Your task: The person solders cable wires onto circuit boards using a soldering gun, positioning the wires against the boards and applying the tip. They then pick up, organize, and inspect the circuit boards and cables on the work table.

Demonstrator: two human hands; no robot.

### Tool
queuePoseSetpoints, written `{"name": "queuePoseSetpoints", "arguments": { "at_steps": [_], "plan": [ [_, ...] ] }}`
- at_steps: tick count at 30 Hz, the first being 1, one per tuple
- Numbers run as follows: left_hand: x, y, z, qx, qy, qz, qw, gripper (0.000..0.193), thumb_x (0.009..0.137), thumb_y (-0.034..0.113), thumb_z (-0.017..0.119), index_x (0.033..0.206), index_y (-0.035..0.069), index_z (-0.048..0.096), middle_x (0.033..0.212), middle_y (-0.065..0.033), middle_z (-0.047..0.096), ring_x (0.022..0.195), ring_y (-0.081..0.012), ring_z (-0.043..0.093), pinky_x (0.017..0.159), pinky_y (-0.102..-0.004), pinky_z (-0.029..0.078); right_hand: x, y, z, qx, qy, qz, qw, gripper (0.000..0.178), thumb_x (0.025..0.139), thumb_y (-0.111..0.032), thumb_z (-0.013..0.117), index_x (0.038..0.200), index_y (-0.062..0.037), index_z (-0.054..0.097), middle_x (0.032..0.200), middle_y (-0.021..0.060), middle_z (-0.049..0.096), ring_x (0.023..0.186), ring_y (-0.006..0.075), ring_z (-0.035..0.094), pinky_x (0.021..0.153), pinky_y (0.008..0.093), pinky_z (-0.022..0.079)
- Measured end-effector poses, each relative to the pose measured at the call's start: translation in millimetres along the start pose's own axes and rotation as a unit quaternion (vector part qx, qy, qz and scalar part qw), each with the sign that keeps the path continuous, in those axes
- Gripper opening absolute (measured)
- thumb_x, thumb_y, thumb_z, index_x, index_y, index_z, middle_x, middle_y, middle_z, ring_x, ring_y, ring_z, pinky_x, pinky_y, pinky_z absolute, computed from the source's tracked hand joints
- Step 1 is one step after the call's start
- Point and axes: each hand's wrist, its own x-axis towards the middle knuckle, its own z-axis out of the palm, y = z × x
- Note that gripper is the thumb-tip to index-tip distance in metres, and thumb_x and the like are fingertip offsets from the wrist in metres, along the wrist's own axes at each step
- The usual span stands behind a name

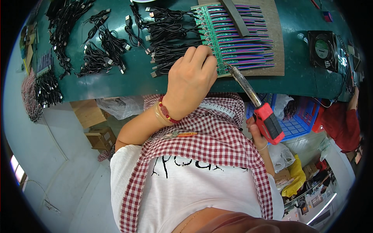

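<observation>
A strip of green circuit boards (211, 35) lies on a brown board, with multicoloured wires (248, 54) running off its right side and black USB cables (171, 33) off its left. My left hand (192, 77), fingers pinched together, is at the near end of the strip; what the fingertips hold is hidden beneath them. My right hand (255, 134) grips a red and black soldering iron (268, 124). The iron's tip touches or hovers just over the near boards, right of my left fingers. A dark flat bar (235, 17) lies across the far wires.
More bundled black USB cables (110, 40) lie on the green table (136, 83) to the left. A black fan-like device (323, 48) stands at the right. Below the table edge sits a blue plastic basket (299, 124). Another person's red sleeve (342, 124) shows at the far right.
</observation>
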Motion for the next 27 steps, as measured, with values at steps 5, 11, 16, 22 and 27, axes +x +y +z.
{"name": "queuePoseSetpoints", "arguments": {
  "at_steps": [5, 11, 16, 22, 27],
  "plan": [
    [0.3, 1.0, -0.1, -0.001, 0.003, -0.005, 1.0, 0.015, 0.065, 0.003, 0.065, 0.077, 0.004, 0.055, 0.087, -0.0044, 0.052, 0.076, -0.0188, 0.053, 0.061, -0.0289, 0.048, -1.0, 3.4, -1.2, -0.009, -0.005, -0.009, 1.0, 0.023, 0.068, -0.007, 0.069, 0.088, 0.0013, 0.065, 0.079, 0.0131, 0.062, 0.065, 0.0249, 0.06, 0.058, 0.0315, 0.047],
    [-2.0, 1.6, 0.8, 0.001, 0.003, -0.013, 1.0, 0.015, 0.065, 0.003, 0.064, 0.078, 0.004, 0.056, 0.088, -0.004, 0.053, 0.076, -0.0184, 0.053, 0.061, -0.0288, 0.046, 0.0, 1.8, -1.6, -0.013, -0.016, -0.005, 1.0, 0.021, 0.07, -0.011, 0.069, 0.086, 0.0009, 0.064, 0.077, 0.0125, 0.062, 0.064, 0.0245, 0.059, 0.056, 0.0313, 0.045],
    [-0.4, 1.8, 1.6, -0.005, 0.01, -0.01, 1.0, 0.015, 0.066, 0.002, 0.065, 0.076, 0.003, 0.054, 0.089, -0.0046, 0.055, 0.075, -0.0193, 0.055, 0.06, -0.0296, 0.047, 1.5, -2.9, 0.2, 0.002, -0.017, -0.008, 1.0, 0.02, 0.071, -0.012, 0.069, 0.085, 0.0008, 0.064, 0.074, 0.0117, 0.061, 0.062, 0.0236, 0.058, 0.055, 0.0313, 0.044],
    [-0.3, 1.2, 0.9, -0.007, 0.007, -0.011, 1.0, 0.015, 0.067, 0.001, 0.065, 0.074, 0.003, 0.053, 0.088, -0.0052, 0.056, 0.074, -0.0203, 0.056, 0.058, -0.0306, 0.048, 0.6, -3.4, 2.1, 0.009, 0.007, 0.002, 1.0, 0.021, 0.072, -0.013, 0.069, 0.086, 0.001, 0.064, 0.076, 0.0119, 0.061, 0.062, 0.0233, 0.058, 0.055, 0.031, 0.045],
    [0.6, 1.4, -1.1, -0.007, 0.002, -0.014, 1.0, 0.015, 0.067, 0.001, 0.065, 0.074, 0.003, 0.053, 0.089, -0.0051, 0.056, 0.074, -0.0204, 0.055, 0.059, -0.0308, 0.048, -1.2, 2.9, -0.7, 0.013, -0.005, -0.003, 1.0, 0.022, 0.072, -0.013, 0.069, 0.088, 0.0013, 0.064, 0.077, 0.0121, 0.061, 0.062, 0.0232, 0.059, 0.056, 0.0305, 0.045]
  ]
}}
